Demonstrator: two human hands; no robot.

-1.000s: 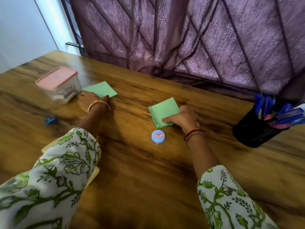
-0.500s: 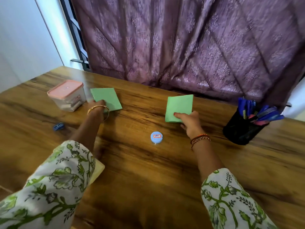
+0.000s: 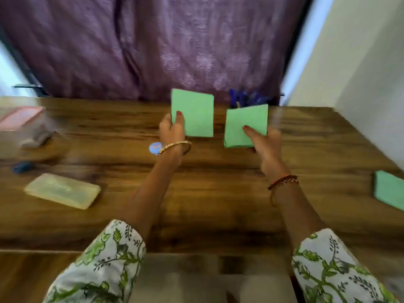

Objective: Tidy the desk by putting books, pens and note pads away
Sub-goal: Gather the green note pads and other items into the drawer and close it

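Two green note pads are lifted above the wooden desk. My left hand pinches the lower left corner of one green note pad, thumb on its face. My right hand grips the other green note pad from its lower right, thumb on top. The two pads hang side by side with a small gap between them. A third green note pad lies at the desk's right edge. Blue pens stick up from a holder mostly hidden behind the right-hand pad.
A clear box with a pink lid stands at the far left. A small blue object and a yellowish flat case lie at the front left. A round blue cap sits by my left wrist. A purple curtain hangs behind.
Both hands have lifted their green note pads off the desk and brought them together toward the middle. The camera has swung right, so a third pad shows at the right edge.
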